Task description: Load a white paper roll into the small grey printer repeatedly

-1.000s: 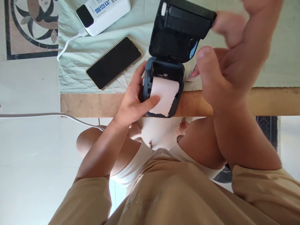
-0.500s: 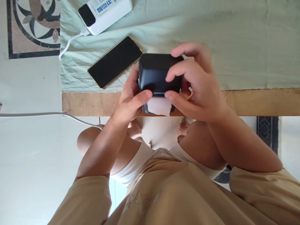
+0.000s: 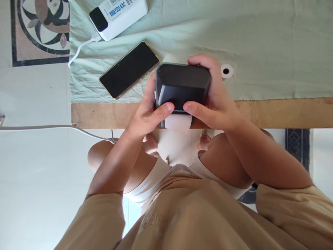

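A black label printer (image 3: 183,85) with small white lettering is held up between my two hands over the table's front edge. My left hand (image 3: 151,111) grips its left side, thumb pressed on the front near the lettering. My right hand (image 3: 212,100) wraps its right side, thumb on the front and a fingertip at the top corner. From the printer's lower side a torn strip of white paper (image 3: 178,122) hangs out. Most fingers of both hands are hidden behind the printer.
A dark-screened smartphone (image 3: 129,70) lies left of the printer on the green cloth (image 3: 273,41). Behind it is a white power bank (image 3: 122,15) with a white cable (image 3: 80,48) plugged in. A small white paper roll (image 3: 227,71) sits right of my right hand. The wooden table edge (image 3: 281,113) runs in front.
My right hand's raised fingers have come down around the printer's right side. The printer is tilted slightly differently and sits a little lower. The paper roll, hidden before, now shows.
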A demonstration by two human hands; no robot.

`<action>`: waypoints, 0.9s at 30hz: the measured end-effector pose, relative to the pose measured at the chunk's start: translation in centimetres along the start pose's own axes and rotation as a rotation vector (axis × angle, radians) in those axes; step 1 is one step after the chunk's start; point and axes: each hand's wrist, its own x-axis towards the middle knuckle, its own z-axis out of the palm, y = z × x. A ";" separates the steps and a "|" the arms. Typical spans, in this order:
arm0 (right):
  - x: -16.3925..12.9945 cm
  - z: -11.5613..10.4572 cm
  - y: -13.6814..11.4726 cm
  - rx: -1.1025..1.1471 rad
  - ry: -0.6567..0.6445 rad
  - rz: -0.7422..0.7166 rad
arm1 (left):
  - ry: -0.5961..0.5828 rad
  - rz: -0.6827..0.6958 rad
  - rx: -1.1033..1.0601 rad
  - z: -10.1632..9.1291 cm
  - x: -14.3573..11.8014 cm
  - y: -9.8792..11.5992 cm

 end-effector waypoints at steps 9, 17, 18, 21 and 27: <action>0.3 0.8 0.3 0.037 0.020 0.039 | 0.016 -0.028 -0.042 1.1 -0.7 2.2; 0.1 0.4 0.2 -0.115 0.166 -0.037 | 0.062 0.095 -0.312 2.0 0.1 1.9; 0.1 0.2 0.1 -0.129 0.162 -0.032 | 0.075 0.084 -0.315 2.0 0.2 1.6; 0.0 -0.1 -0.2 -0.150 0.143 -0.044 | 0.135 0.053 -0.306 2.0 0.6 1.1; 0.1 -0.2 -0.1 -0.127 0.123 -0.103 | 0.095 0.061 -0.261 1.5 1.0 1.5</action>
